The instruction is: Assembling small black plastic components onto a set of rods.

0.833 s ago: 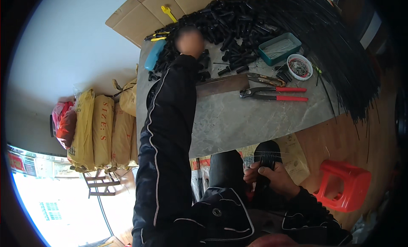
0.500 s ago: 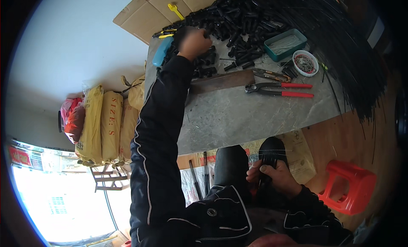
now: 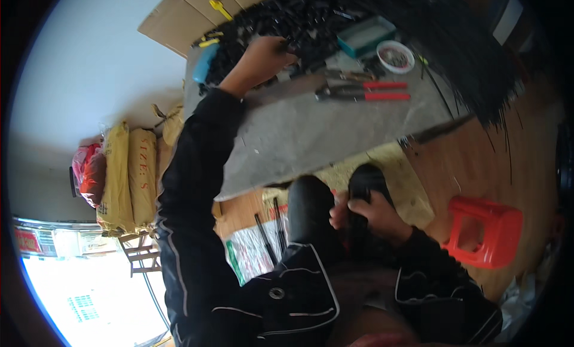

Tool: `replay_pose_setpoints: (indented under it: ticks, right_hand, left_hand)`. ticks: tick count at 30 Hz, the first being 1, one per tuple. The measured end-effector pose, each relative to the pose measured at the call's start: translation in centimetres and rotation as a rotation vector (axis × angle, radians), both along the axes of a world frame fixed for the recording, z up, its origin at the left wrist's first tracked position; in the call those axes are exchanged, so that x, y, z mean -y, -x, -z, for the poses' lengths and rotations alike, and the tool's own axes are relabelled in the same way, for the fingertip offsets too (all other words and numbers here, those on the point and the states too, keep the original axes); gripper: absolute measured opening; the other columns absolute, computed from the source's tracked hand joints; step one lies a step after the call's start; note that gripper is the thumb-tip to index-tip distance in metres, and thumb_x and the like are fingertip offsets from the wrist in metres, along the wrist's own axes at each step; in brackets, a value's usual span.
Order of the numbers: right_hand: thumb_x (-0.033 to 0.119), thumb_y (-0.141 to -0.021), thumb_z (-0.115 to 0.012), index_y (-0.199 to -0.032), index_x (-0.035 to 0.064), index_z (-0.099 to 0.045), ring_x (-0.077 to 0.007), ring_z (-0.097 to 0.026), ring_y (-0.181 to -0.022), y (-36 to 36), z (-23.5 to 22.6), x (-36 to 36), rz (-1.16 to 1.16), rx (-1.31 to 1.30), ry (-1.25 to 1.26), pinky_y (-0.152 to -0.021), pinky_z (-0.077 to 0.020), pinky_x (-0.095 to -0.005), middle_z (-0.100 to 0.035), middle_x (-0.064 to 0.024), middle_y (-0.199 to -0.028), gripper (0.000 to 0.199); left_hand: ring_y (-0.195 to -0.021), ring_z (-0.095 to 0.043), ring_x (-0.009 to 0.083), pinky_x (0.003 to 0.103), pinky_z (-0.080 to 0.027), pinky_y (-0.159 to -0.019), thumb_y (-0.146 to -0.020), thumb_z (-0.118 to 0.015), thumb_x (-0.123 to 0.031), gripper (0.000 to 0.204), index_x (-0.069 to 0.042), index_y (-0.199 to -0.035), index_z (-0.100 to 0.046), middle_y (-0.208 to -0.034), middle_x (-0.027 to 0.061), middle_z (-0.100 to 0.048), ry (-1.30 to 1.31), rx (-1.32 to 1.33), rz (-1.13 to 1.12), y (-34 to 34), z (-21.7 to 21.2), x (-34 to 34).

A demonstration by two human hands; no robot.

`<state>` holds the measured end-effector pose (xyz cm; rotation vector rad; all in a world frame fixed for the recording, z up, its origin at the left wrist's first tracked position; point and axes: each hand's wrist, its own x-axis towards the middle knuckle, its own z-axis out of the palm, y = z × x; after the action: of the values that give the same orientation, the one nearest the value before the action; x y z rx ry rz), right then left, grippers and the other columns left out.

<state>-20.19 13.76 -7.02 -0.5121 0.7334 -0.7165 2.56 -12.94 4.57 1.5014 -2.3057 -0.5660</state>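
My left hand point(image 3: 262, 61) hovers above the table's near side of a heap of black tubular parts point(image 3: 311, 24), its fingers closed. A small black part point(image 3: 283, 47) seems to show between its fingertips, blurred by motion. Down by my right knee, my right hand point(image 3: 381, 213) is wrapped round a black cylindrical piece point(image 3: 357, 224) held roughly upright. Red-handled pincers point(image 3: 365, 91) lie on the grey tabletop point(image 3: 281, 129), to the right of my left hand. Other pliers point(image 3: 350, 75) lie just beyond them.
A teal box point(image 3: 366, 37) and a white bowl of small bits point(image 3: 396, 56) stand at the back right. Long black rods point(image 3: 472, 60) overhang the table's right side. A red stool point(image 3: 483, 232) stands on the floor at right; yellow sacks point(image 3: 142, 179) lean at left.
My left hand has drawn back from the heap toward me and to the right. My right hand still grips the black piece by my knee. The whole view has shifted.
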Motion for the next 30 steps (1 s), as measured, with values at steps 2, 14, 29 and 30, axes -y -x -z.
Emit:
replay_pose_setpoints:
  ticks: [2,14,29,30]
  right_hand:
    - [0.008,-0.095,-0.047,-0.112,-0.0047,-0.051,-0.0275,-0.067,-0.084,-0.2,0.7,-0.2,0.058,0.067,0.002,-0.078,-0.0553,-0.0385,-0.065,-0.0183,-0.096,0.021]
    - [0.022,-0.098,-0.052,-0.103,-0.0002,-0.054,-0.0246,-0.067,-0.078,-3.2,-0.1,-2.0,0.042,-0.024,0.197,-0.072,-0.0567,-0.0364,-0.065,-0.0128,-0.088,0.023]
    - [0.022,-0.097,-0.053,-0.105,0.0015,-0.054,-0.0231,-0.068,-0.074,-5.4,-1.0,-3.5,0.102,-0.170,0.222,-0.067,-0.0570,-0.0331,-0.066,-0.0146,-0.088,0.022]
    - [0.022,-0.097,-0.053,-0.105,0.0014,-0.054,-0.0231,-0.068,-0.074,-5.3,-1.0,-3.6,0.097,-0.170,0.223,-0.067,-0.0572,-0.0327,-0.066,-0.0146,-0.088,0.022]
  left_hand:
    - [-0.075,-0.063,0.0128,0.028,-0.050,-0.069,-0.080,-0.070,-0.021,0.026,0.001,-0.092,-0.066,-0.077,0.0091,-0.066,-0.036,-0.017,0.126,1.2,1.7,-4.6]
    - [-0.059,-0.048,0.0084,0.026,-0.039,-0.054,-0.085,-0.069,-0.011,0.020,-0.001,-0.102,-0.064,-0.077,0.0016,-0.060,-0.973,-1.310,-0.116,-0.1,14.8,-27.4]
    - [-0.083,-0.058,0.0147,0.031,-0.051,-0.074,-0.093,-0.062,-0.020,0.028,-0.002,-0.114,-0.060,-0.091,0.0044,-0.061,-0.687,-1.774,-0.302,1.8,12.8,-25.9]
    - [-0.083,-0.058,0.0147,0.031,-0.051,-0.074,-0.093,-0.062,-0.020,0.028,-0.002,-0.114,-0.060,-0.091,0.0044,-0.061,-0.696,-1.762,-0.296,2.1,12.7,-25.7]
